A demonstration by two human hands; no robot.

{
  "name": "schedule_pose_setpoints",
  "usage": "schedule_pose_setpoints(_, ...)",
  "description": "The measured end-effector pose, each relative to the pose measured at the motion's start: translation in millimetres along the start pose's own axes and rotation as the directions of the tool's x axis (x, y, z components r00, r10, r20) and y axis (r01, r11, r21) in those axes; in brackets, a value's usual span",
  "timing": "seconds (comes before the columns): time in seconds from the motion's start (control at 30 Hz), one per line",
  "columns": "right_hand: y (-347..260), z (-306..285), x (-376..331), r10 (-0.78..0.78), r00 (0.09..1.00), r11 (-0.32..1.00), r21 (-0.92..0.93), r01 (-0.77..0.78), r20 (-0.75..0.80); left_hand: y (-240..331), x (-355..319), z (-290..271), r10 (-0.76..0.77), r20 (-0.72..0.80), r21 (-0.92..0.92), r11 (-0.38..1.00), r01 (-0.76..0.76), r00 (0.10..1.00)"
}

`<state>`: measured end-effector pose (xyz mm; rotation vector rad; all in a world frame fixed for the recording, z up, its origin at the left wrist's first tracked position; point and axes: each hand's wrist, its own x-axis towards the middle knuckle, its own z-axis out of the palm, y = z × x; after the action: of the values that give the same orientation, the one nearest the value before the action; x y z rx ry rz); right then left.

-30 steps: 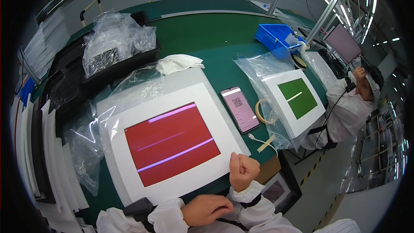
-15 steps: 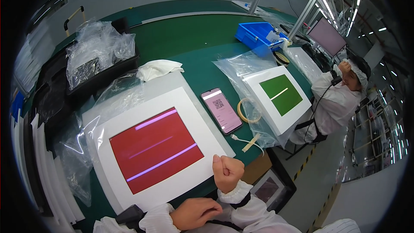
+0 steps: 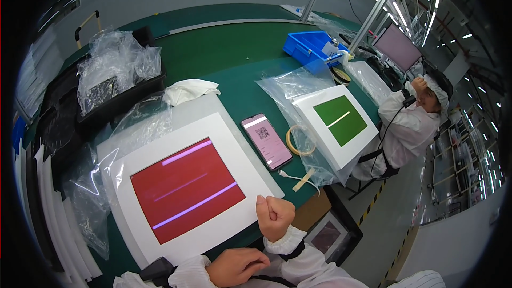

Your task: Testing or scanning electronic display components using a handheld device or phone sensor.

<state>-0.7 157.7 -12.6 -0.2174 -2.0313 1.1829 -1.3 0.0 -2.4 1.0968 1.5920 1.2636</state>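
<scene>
In front of me lies a white-bordered display panel (image 3: 188, 189), its screen lit red with pale streaks of reflected light. My right hand (image 3: 275, 217) is a fist at the panel's lower right corner, its knuckles bare and nothing seen in it. Below the panel's near edge, my left hand (image 3: 238, 266) is bent inward with fingers curled together, and I see nothing in its grasp. A phone (image 3: 266, 141) with a code on its screen rests right of the panel. Farther right, a second white-bordered panel (image 3: 341, 121) glows green on clear plastic.
Black trays (image 3: 125, 93) with crumpled clear bags stand at the left. A white cloth (image 3: 191, 90), tape roll (image 3: 288, 140), white cable (image 3: 298, 177) and blue bin (image 3: 301, 47) share the green table. A co-worker (image 3: 402, 128) sits at the right. Below my right arm is another framed panel (image 3: 326, 234).
The whole view has shifted slightly, so things sit a little farther left and lower. Both hands keep their poses beside the red-lit panel.
</scene>
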Motion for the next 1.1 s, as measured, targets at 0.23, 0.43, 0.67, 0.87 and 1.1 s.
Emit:
schedule_pose_setpoints(0.23,1.2,-0.4,-0.9,-0.020,1.000,1.000,-0.003,0.020,-0.015,1.6,-0.8,0.6,-0.002,-0.003,-0.001,1.000,0.002,1.000)
schedule_pose_setpoints(0.43,2.4,2.5,-1.5,-0.024,1.000,1.000,-0.004,0.024,-0.011,-2.9,-1.8,0.2,-0.022,0.003,-0.026,0.999,0.022,1.000)
schedule_pose_setpoints(0.67,4.1,0.8,-1.9,-0.030,0.999,0.999,-0.011,0.030,-0.013,-1.6,-1.5,-0.6,-0.029,0.008,-0.048,0.998,0.029,1.000)
schedule_pose_setpoints(0.87,3.0,1.1,-1.8,-0.039,0.999,0.999,-0.030,0.038,-0.014,-10.2,-2.1,2.4,0.081,0.012,-0.024,0.996,-0.081,0.997)
schedule_pose_setpoints(1.1,0.9,-1.0,-2.4,-0.009,1.000,1.000,0.001,0.009,-0.024,-4.3,-0.8,1.0,0.036,0.032,-0.005,0.999,-0.035,0.999)
